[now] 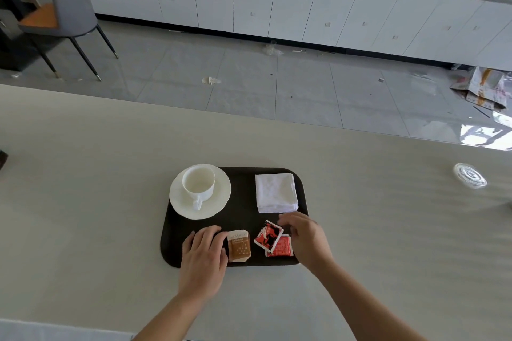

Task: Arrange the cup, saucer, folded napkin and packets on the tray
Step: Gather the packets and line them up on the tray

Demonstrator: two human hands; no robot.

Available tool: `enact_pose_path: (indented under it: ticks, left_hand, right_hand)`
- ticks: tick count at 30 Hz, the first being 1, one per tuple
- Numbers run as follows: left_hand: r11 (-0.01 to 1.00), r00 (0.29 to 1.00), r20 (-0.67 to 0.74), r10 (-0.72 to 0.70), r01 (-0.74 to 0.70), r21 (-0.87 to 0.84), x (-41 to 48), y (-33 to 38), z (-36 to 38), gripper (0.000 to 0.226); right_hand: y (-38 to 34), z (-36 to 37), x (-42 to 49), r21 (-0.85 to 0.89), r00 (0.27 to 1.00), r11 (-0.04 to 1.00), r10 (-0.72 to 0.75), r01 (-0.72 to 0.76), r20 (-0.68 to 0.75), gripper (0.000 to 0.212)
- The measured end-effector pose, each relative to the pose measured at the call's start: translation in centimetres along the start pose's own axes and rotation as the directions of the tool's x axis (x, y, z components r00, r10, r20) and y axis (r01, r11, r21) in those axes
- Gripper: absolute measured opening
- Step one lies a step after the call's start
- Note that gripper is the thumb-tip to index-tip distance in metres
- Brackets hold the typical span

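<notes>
A dark tray (241, 210) lies on the pale table. At its back left a white cup (198, 183) stands on a white saucer (219, 202), handle toward me. A folded white napkin (276, 192) lies at the back right. At the front lie a brown packet (238, 246) and two overlapping red packets (273, 239). My left hand (203, 255) rests palm down on the tray's front left, fingertips touching the brown packet's left edge. My right hand (306, 239) hovers at the tray's front right, fingers spread beside the red packets, holding nothing.
A clear plastic lid (470, 175) lies on the table at the far right. Beyond the table's far edge are grey floor tiles with litter, white cabinets and a grey chair (63, 8) at the back left.
</notes>
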State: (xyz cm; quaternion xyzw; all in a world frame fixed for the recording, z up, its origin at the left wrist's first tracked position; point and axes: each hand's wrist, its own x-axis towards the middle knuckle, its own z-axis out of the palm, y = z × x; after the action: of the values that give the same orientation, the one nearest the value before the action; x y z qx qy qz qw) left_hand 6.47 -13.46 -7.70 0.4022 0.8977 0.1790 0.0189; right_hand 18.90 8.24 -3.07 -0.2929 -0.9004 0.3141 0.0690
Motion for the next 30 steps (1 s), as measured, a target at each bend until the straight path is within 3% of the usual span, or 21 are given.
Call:
enact_pose_path:
  ticks: [2, 4, 6, 9, 13, 18, 22, 30]
  left_hand:
    - [1.000, 1.000, 0.002, -0.003, 0.003, 0.010, 0.0, 0.0, 0.1, 0.034]
    - [1.000, 1.000, 0.002, -0.008, 0.008, 0.015, 0.1, 0.0, 0.2, 0.035]
    - [1.000, 1.000, -0.003, -0.012, 0.012, 0.008, 0.0, -0.1, 0.3, 0.036]
    - [1.000, 1.000, 0.002, -0.010, 0.010, 0.015, 0.1, -0.2, 0.4, 0.035]
    - [1.000, 1.000, 0.002, -0.014, 0.013, 0.021, 0.0, -0.2, 0.3, 0.033]
    - [1.000, 1.000, 0.006, -0.027, 0.027, 0.006, 0.0, -0.2, 0.5, 0.036]
    - [1.000, 1.000, 0.003, -0.020, 0.020, 0.003, 0.0, -0.3, 0.6, 0.036]
    - [1.000, 1.000, -0.007, -0.022, 0.023, 0.015, 0.0, -0.4, 0.9, 0.035]
  right_hand:
    - [0.4, 0.0, -0.5, 0.009, 0.994, 0.996, 0.086, -0.086, -0.073, 0.031]
    - [0.4, 0.1, -0.8, -0.060, 0.988, 0.987, 0.152, -0.149, 0.036, 0.027]
    - [0.4, 0.5, -1.2, -0.192, 0.975, 0.973, 0.159, -0.128, 0.157, 0.038]
    - [0.1, 0.9, -1.4, -0.291, 0.967, 0.951, 0.166, -0.104, 0.194, 0.041]
    - [0.2, 0.9, -0.4, -0.274, 0.944, 0.942, 0.255, -0.193, 0.211, 0.041]
    - [0.3, 0.4, 0.5, -0.340, 0.921, 0.922, 0.285, -0.187, 0.265, 0.025]
    - [0.2, -0.6, 0.9, -0.294, 0.921, 0.931, 0.293, -0.214, 0.255, 0.019]
    - [1.2, -6.3, 2.0, -0.186, 0.903, 0.919, 0.381, -0.348, 0.195, 0.035]
